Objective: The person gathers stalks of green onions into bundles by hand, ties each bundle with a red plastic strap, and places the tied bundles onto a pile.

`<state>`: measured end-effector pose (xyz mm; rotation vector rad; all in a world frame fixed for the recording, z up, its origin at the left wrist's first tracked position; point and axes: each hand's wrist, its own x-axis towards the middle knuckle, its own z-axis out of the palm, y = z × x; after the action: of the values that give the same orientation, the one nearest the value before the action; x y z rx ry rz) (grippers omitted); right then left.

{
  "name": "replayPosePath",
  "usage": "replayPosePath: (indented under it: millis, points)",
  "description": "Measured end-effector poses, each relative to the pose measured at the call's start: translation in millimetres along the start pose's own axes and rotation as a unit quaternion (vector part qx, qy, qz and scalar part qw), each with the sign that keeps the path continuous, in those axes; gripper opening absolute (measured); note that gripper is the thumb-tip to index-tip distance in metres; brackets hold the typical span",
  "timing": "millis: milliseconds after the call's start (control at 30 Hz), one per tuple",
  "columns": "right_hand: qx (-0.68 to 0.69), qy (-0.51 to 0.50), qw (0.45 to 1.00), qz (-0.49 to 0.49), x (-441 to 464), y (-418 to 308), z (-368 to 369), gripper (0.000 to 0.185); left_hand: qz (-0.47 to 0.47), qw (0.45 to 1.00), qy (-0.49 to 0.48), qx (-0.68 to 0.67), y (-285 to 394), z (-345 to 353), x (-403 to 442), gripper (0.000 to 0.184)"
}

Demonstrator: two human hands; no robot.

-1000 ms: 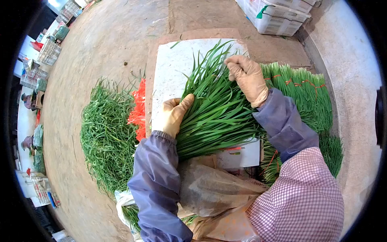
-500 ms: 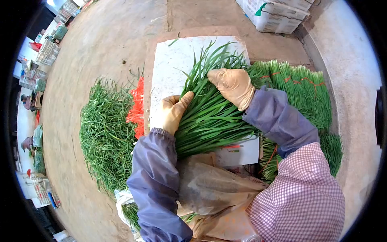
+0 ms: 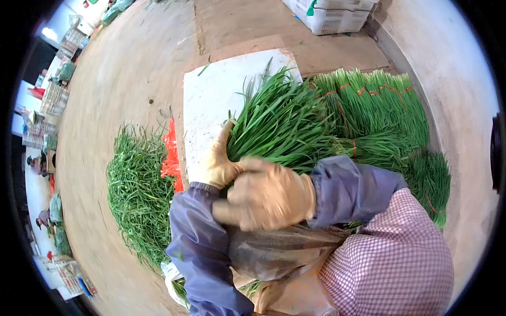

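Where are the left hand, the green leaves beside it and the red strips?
Left hand (image 3: 213, 165), head view: middle of the glove.
Green leaves (image 3: 282, 121), head view: middle of the spread blades.
Red strips (image 3: 171, 159), head view: middle of the clump.

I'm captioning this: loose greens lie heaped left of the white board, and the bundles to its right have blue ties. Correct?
Not quite: the head view shows red ties on the bundles, not blue. The loose greens do lie heaped left of the white board.

Right hand (image 3: 271, 196) blurred, its grip unclear
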<state>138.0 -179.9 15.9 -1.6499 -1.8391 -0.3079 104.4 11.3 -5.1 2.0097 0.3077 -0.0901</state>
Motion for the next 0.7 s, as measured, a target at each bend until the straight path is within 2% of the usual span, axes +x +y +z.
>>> replayPosePath:
  millis: [33, 100, 133, 167, 233, 267, 333, 467, 500, 567, 633, 667, 700]
  points:
    - [0.0, -0.036, 0.997, 0.07, -7, 12, 20, 0.068, -0.012, 0.999, 0.015, 0.029, -4, 1, 1, 0.078]
    - [-0.062, -0.185, 0.965, 0.175, -12, 27, 1, 0.087, -0.037, 0.995, 0.045, 0.086, -1, 3, 3, 0.068]
    - [-0.101, -0.196, 0.955, 0.2, -22, 36, 2, 0.086, -0.098, 0.969, 0.089, 0.208, 8, 1, 5, 0.06]
    - [-0.139, -0.207, 0.942, 0.225, -35, 45, 3, 0.085, -0.147, 0.961, 0.11, 0.207, 34, 2, 2, 0.054]
    - [-0.192, -0.273, 0.909, 0.249, -54, 63, -12, 0.087, -0.193, 0.954, 0.106, 0.204, 25, -1, 12, 0.053]
    - [-0.202, -0.329, 0.878, 0.284, -53, 65, -24, 0.087, -0.208, 0.961, 0.105, 0.152, 10, -4, 18, 0.052]
    - [-0.203, -0.325, 0.875, 0.295, -74, 70, -27, 0.084, -0.237, 0.965, 0.103, 0.045, -21, -8, 28, 0.049]
    - [-0.157, -0.342, 0.863, 0.336, -86, 71, -40, 0.078, -0.247, 0.957, 0.097, -0.114, -15, -9, 23, 0.04]
    - [-0.151, -0.291, 0.873, 0.361, -93, 78, -44, 0.074, -0.247, 0.952, 0.099, -0.154, -20, -9, 24, 0.038]
    - [-0.183, -0.244, 0.856, 0.417, -106, 99, -50, 0.048, -0.247, 0.943, 0.104, -0.199, -21, -9, 24, 0.035]
    - [-0.15, -0.069, 0.89, 0.425, -132, 124, -55, 0.039, -0.251, 0.938, 0.111, -0.209, -16, -11, 24, 0.033]
    - [-0.159, 0.001, 0.892, 0.423, -140, 131, -57, 0.043, -0.248, 0.934, 0.113, -0.232, -16, -11, 23, 0.033]
    - [-0.098, 0.092, 0.879, 0.457, -137, 131, -62, 0.033, -0.246, 0.928, 0.115, -0.255, -17, -10, 23, 0.032]
